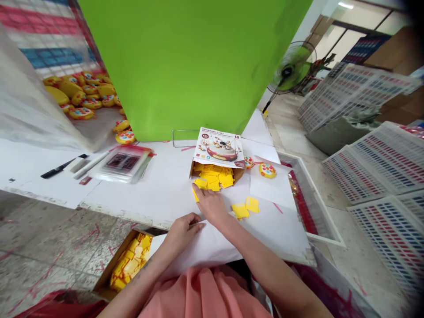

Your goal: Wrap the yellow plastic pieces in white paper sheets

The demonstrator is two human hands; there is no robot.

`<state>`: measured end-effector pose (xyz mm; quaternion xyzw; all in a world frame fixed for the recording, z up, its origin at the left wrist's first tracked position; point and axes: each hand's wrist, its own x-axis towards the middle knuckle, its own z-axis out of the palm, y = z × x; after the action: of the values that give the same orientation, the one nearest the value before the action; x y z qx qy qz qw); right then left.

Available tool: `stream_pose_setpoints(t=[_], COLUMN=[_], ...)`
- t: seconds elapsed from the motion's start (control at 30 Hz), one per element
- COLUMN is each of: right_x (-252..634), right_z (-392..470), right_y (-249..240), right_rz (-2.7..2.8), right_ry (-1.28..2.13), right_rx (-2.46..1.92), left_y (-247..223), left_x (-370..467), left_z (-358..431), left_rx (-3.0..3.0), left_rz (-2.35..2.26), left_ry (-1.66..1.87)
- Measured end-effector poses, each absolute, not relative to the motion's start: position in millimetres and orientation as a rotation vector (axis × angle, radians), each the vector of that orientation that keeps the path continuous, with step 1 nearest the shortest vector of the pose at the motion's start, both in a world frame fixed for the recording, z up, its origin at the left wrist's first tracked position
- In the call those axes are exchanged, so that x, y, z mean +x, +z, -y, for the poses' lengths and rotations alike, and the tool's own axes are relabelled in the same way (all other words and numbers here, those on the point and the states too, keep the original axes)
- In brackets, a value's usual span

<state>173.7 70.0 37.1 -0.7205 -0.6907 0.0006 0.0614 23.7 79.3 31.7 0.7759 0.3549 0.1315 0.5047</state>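
Salmon-pink clothing (202, 296) lay nearest, below the worktop (165, 185), where the right hand (213, 205) touched a yellow piece (195, 194) and the left hand (182, 232) curled near the front edge; whether either grip was clamped, I cannot tell. Probably for easy reach, the printed box (218, 150) had its open end toward the hands, yellow pieces (217, 174) spilling out. More yellow pieces (130, 260) filled a brown carton (104, 282) lower down.

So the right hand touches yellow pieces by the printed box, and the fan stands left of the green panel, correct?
No, the head view shows the fan to the right of the green panel. The right hand does touch yellow pieces by the printed box.
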Motion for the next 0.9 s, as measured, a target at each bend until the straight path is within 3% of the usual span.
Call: stream_pose_setpoints(t=[0.47, 0.8, 0.9], right_x=[212.3, 222.4, 219.5], right_z=[-53.2, -24.4, -14.1], right_y=[53.9, 62.4, 67.0], right_rz=[1.867, 1.019, 0.941], right_ry=[-0.224, 0.550, 0.648], right_rx=[-2.044, -1.610, -1.577], left_y=[52.6, 51.4, 48.9], left_x=[9.9, 15.0, 20.1], left_z=[-89.6, -88.3, -86.6], left_rx=[1.297, 1.331, 1.400], left_rz=[-0.572, -0.692, -0.699], left_ry=[0.141, 0.207, 0.204])
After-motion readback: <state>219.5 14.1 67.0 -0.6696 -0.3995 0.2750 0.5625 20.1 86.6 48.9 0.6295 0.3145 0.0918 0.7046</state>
